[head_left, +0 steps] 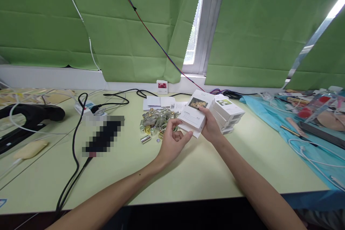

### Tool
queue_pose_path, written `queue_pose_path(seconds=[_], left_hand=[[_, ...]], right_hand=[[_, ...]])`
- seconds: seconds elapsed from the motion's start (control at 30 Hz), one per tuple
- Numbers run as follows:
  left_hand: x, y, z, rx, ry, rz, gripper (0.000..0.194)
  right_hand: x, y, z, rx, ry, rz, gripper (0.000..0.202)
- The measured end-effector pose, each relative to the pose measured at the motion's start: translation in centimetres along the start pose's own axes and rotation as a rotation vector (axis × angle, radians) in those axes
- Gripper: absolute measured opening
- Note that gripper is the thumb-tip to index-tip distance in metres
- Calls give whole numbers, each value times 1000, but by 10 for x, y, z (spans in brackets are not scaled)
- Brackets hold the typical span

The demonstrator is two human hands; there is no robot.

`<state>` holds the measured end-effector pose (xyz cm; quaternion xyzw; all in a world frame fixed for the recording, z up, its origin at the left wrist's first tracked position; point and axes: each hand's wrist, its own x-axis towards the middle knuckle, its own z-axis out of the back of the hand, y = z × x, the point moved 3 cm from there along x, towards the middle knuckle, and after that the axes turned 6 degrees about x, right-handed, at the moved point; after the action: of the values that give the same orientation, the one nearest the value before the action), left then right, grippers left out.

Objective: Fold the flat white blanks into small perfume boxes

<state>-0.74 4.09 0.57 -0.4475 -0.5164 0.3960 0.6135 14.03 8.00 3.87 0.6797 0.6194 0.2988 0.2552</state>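
Note:
A white box point(194, 114) with a dark floral picture is tilted up above the table, its lower end showing a white flap point(196, 133). My right hand point(211, 126) grips the box along its right side, thumb on the front. At its lower left, my left hand point(175, 142) has curled fingers, with thumb and fingertips at the flap and lower edge. Behind my right hand stands a stack of similar white boxes point(228, 109). Left of the held box lies a pile of small wrapped packets point(159, 119), with little metallic cylinders point(145, 139) at its front.
White papers point(159, 102) lie behind the packets. A small box with a red picture point(162, 87) stands by the wall. Black cables point(74, 147) and a power strip point(90, 109) are on the left. Blue sheeting point(261, 115) with a bottle point(320, 104) covers the right side.

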Motion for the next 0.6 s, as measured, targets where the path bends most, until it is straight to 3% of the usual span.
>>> queue_pose_path(seconds=[0.6], left_hand=[[-2, -7, -2, -57, 20, -56, 38]], right_hand=[[2, 2, 1, 73, -16, -45, 31]])
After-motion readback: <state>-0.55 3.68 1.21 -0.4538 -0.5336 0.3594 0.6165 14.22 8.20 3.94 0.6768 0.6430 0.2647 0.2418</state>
